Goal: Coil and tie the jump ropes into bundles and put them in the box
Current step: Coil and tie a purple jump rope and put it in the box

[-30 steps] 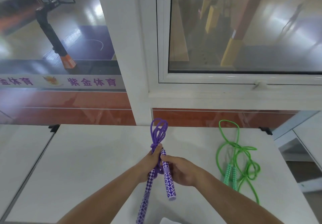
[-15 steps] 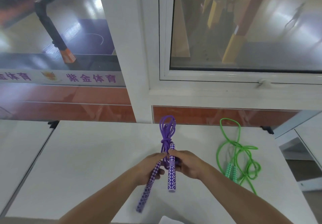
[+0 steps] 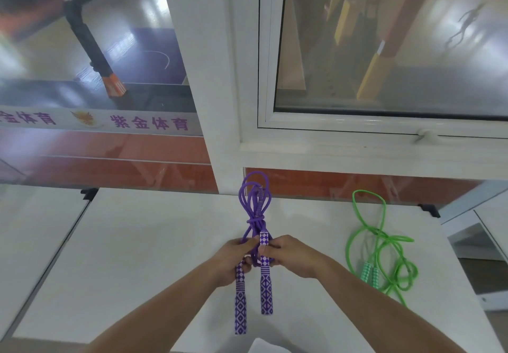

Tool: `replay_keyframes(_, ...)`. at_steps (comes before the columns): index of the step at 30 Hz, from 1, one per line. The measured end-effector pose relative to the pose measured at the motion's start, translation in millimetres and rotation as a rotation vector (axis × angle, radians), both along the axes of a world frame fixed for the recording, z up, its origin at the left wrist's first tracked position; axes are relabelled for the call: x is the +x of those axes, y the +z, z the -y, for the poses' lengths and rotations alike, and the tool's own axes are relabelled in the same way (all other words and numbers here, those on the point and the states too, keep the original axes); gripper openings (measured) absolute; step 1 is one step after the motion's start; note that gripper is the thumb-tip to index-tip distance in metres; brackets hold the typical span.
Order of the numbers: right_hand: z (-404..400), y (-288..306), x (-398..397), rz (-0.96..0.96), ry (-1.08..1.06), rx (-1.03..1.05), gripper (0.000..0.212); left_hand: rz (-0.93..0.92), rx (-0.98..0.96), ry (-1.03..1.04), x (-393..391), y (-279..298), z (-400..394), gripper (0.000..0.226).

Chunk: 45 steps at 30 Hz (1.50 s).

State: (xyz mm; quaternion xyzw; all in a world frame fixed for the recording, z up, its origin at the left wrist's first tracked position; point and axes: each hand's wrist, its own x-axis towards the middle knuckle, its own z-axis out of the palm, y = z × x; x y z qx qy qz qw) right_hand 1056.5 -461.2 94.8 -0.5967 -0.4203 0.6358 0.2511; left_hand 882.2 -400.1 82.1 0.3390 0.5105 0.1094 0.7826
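While the knotted purple jump rope (image 3: 254,224) is being held at frame centre, it is being gripped by the curled fingers of the left hand (image 3: 233,260) and the right hand (image 3: 292,256). A green jump rope (image 3: 384,245) is lying loose on the tabletop (image 3: 143,256) at right.

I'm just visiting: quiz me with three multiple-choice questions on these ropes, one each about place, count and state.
1. The green rope lies where?
A. right of the hands
B. left of the hands
C. in a box

2. How many jump ropes show?
A. one
B. two
C. four

3. The purple rope is
A. stretched straight
B. coiled with a wrap around its loops
C. cut in half

Answers: 1 A, it lies on the table beside the right hand. 2 B, one purple, one green. 3 B, the left hand and right hand hold its gathered loops.
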Motion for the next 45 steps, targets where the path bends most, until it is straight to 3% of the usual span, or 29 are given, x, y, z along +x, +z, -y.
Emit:
replay_keyframes(5, -6, -2, -2, 0.047, 0.072, -0.019, 0.032, -0.043, 0.044, -0.057, 2, 1, -3, 0.018)
replay_keyframes(10, -8, -10, 4, -0.354, -0.199, -0.142, 0.035, -0.128, 0.132, -0.127, 8, 5, -10, 0.012)
replay_keyframes(17, -17, -16, 1, -0.368, -0.379, -0.223, 0.026, -0.161, 0.120, -0.158, 8, -1, -20, 0.008)
replay_keyframes(21, -22, -9, -5, -0.600, -0.496, -0.259, 0.025, -0.190, 0.070, -0.100, 12, -1, -26, 0.006)
replay_keyframes(25, -21, -5, 2, -0.783, -0.431, -0.251, 0.025, -0.282, 0.110, -0.093, 9, -1, -29, 0.003)
replay_keyframes(29, -23, -4, 10, -0.606, -0.397, -0.214, 0.020, -0.314, 0.111, -0.075, 7, 0, -27, 0.006)
replay_keyframes(35, -19, -8, 11, -0.360, -0.325, -0.217, 0.026, -0.136, -0.021, -0.031, 7, 1, -22, 0.017)
replay_keyframes(45, -12, -7, 13, -0.309, -0.273, -0.196, 0.023, -0.093, -0.105, 0.001, 2, 0, -22, 0.032)
